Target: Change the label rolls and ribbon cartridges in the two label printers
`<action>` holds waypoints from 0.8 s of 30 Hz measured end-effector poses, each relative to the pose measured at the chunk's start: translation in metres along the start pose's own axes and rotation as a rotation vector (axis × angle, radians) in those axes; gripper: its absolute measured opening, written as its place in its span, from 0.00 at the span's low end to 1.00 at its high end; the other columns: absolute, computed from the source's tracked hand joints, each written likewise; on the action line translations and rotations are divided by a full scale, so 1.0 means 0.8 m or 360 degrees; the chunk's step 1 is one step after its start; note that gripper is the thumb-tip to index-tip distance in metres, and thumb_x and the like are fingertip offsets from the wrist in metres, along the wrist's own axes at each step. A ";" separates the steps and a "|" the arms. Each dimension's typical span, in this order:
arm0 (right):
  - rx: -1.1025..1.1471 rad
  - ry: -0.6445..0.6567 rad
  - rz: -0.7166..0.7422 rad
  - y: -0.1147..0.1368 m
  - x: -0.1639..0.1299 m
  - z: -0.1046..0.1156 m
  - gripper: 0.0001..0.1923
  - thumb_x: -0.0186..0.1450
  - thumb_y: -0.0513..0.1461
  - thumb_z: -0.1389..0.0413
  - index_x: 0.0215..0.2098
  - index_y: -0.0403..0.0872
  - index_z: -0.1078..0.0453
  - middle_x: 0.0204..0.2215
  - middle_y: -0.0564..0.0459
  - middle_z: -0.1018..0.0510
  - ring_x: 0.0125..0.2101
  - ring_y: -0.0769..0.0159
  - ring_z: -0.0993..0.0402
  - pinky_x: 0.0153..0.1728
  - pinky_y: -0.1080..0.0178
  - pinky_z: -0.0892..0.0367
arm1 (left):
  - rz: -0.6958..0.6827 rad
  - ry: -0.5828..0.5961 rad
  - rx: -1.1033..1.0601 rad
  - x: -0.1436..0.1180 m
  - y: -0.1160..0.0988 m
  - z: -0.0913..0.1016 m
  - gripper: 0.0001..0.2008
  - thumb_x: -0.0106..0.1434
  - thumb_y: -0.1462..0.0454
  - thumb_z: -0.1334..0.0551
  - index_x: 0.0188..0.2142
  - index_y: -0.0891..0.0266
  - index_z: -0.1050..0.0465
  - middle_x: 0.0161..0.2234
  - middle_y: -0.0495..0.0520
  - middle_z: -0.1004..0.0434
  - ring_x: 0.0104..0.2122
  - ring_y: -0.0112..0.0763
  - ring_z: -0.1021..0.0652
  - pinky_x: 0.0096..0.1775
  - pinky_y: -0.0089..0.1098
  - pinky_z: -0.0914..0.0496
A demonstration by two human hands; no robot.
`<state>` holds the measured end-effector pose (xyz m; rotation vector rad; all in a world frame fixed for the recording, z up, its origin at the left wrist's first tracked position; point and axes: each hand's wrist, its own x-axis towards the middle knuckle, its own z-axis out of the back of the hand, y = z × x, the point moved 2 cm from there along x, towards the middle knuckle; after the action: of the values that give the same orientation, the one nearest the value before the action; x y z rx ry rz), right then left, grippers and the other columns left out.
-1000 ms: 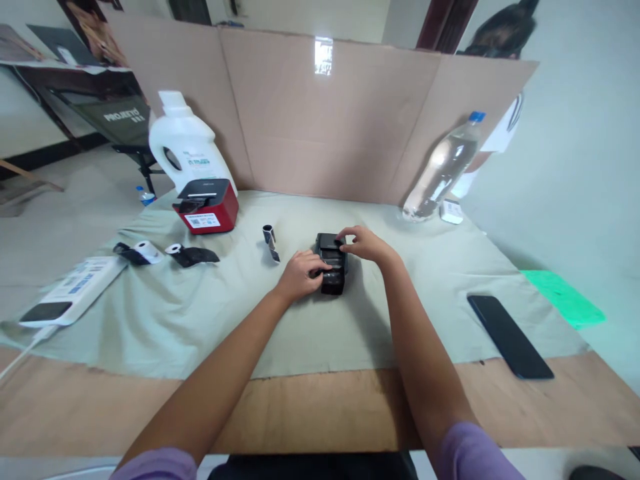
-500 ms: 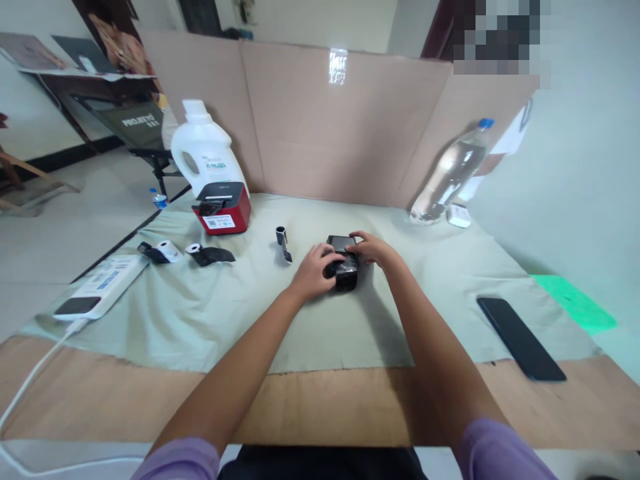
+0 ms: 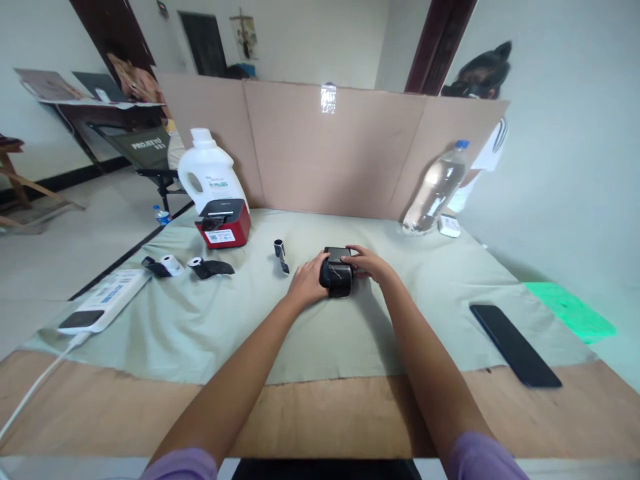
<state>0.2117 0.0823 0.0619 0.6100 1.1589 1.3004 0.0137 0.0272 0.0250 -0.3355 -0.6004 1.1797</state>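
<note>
a small black printer (image 3: pixel 338 277) sits on the pale green cloth (image 3: pixel 320 313) near the middle of the table, wrapped in glossy film that catches thin white glints. it is boxy, with a flat dark top at its far end and a rounded front. the left hand (image 3: pixel 307 281) cups its left side, fingers curled against the casing; the right hand (image 3: pixel 369 263) lies over its right upper edge, fingers bent onto the top. both hands grip it, and it rests on the cloth.

just left of the printer stands a small black roll (image 3: pixel 281 253) with a loose strip, apart from the left hand. farther left lie two white paper rolls (image 3: pixel 173 265) with black wrapping, a red printer (image 3: pixel 223 224), a white jug (image 3: pixel 210 173), and a white power strip (image 3: pixel 105 307) at the cloth's left edge. to the right the cloth is bare as far as a black phone (image 3: pixel 515 345) near the front right corner. a clear water bottle (image 3: pixel 435 190) leans at the cardboard wall (image 3: pixel 330 153) that closes the far side. the cloth ends short of the near edge, leaving a strip of brown board (image 3: pixel 320 413) under the forearms.
</note>
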 end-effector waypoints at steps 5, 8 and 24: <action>0.0022 -0.0022 -0.0042 0.006 -0.005 0.004 0.31 0.62 0.47 0.36 0.63 0.55 0.31 0.46 0.46 0.21 0.35 0.64 0.27 0.35 0.61 0.28 | -0.0010 0.0010 -0.0017 0.000 -0.001 0.001 0.48 0.52 0.56 0.29 0.69 0.56 0.46 0.69 0.63 0.38 0.63 0.54 0.30 0.59 0.51 0.34; 0.0089 -0.0042 -0.0124 0.010 -0.006 0.005 0.28 0.64 0.47 0.38 0.62 0.55 0.30 0.45 0.47 0.21 0.31 0.66 0.29 0.34 0.60 0.27 | 0.0015 0.0021 -0.0002 0.001 -0.001 0.000 0.49 0.52 0.56 0.29 0.70 0.57 0.47 0.64 0.64 0.32 0.60 0.55 0.28 0.58 0.51 0.34; 0.0144 -0.0908 0.0503 -0.009 -0.002 0.109 0.30 0.63 0.62 0.52 0.24 0.45 0.28 0.23 0.51 0.26 0.32 0.57 0.28 0.36 0.60 0.34 | -0.0092 -0.0017 -0.0057 0.120 -0.105 -0.041 0.57 0.52 0.57 0.29 0.74 0.59 0.58 0.60 0.65 0.26 0.58 0.54 0.25 0.58 0.46 0.34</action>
<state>0.2933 0.1007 0.0873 1.1790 0.6658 1.2206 0.1213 0.0885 0.0695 -0.3404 -0.6371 1.1168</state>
